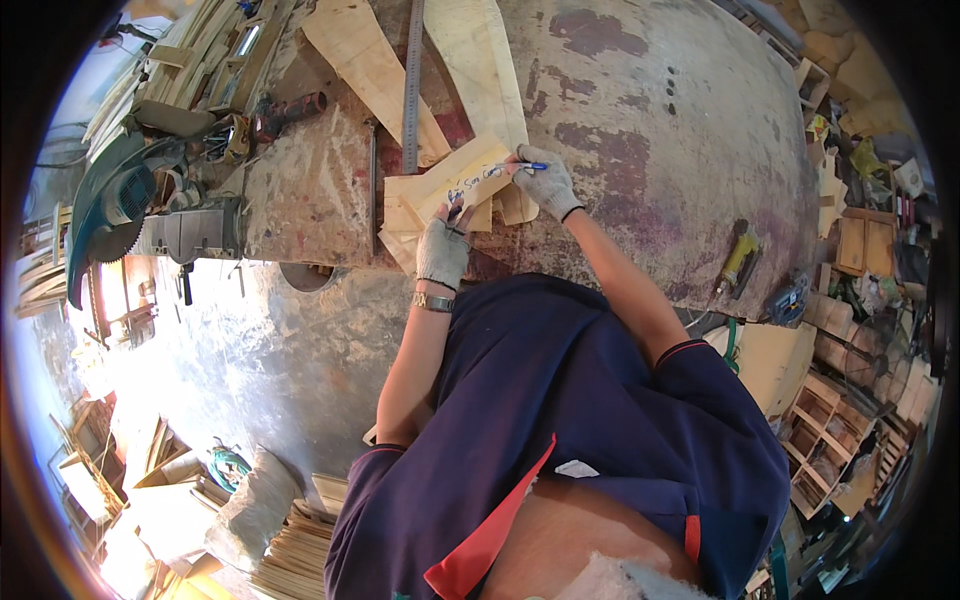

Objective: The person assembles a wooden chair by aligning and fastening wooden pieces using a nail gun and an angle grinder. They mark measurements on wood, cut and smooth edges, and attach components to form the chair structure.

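Observation:
A short, pale wooden board (462, 172) with dark handwriting lies tilted on top of other wood pieces (397, 216) near the front edge of the worktable. My left hand (443, 250), in a light fingerless-looking glove, is closed on the board's lower left end. My right hand (547, 188), gloved the same way, grips a blue and white pen (531, 165). The pen's tip points left over the written face, at the end of the writing. Whether it touches the wood is too small to tell.
A steel ruler (412, 90) lies between two long tapered boards (480, 70) beyond my hands. A green miter saw (115, 205) with its blade exposed stands at the left. A cordless drill (290, 115) lies near it; a yellow-handled tool (740, 260) sits at the right edge.

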`<state>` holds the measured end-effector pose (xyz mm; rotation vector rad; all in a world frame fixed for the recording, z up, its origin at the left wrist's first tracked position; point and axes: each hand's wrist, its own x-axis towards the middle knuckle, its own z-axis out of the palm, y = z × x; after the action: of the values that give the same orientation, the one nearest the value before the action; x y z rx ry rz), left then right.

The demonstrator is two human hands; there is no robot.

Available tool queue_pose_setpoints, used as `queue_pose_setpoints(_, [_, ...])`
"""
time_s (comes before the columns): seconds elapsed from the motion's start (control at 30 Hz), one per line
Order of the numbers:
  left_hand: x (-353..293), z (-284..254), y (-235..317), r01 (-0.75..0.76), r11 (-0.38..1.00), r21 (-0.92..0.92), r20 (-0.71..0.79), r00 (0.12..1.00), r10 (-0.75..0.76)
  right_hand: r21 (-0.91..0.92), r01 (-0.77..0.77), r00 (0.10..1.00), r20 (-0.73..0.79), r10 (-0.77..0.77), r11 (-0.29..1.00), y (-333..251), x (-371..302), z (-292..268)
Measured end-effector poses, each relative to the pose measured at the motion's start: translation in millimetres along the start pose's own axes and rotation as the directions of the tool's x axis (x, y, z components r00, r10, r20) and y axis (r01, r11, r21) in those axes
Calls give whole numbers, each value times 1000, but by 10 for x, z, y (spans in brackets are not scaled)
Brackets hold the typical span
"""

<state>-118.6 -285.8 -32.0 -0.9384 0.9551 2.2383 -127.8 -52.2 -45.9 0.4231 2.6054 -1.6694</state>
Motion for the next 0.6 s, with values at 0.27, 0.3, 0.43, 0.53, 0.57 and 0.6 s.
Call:
queue_pose_setpoints(0.27, [81,-190,-55,18,1000,-19,5,1000,-17,10,9,999,-44,-9,1000,121,36,95])
queue_pose_setpoints(0.3, [115,-209,-67,24,999,-24,9,1000,-24,-13,-28,999,-39,27,1000,111,36,96])
queue_pose_setpoints(0.43, [255,-284,-116,28,999,-35,-18,999,-29,-130,-12,1000,-16,10,991,75,22,80])
queue_pose_setpoints(0.53, [342,-345,-149,40,998,-40,-41,998,-42,-149,23,999,-36,-29,989,99,30,80])
queue_pose_setpoints(0.57, [364,-364,-158,43,998,-38,-37,998,-45,-138,34,998,-39,-40,990,120,40,87])
queue_pose_setpoints(0.6, [382,-383,-169,46,998,-35,-32,998,-48,-124,25,999,-40,-30,992,145,50,96])
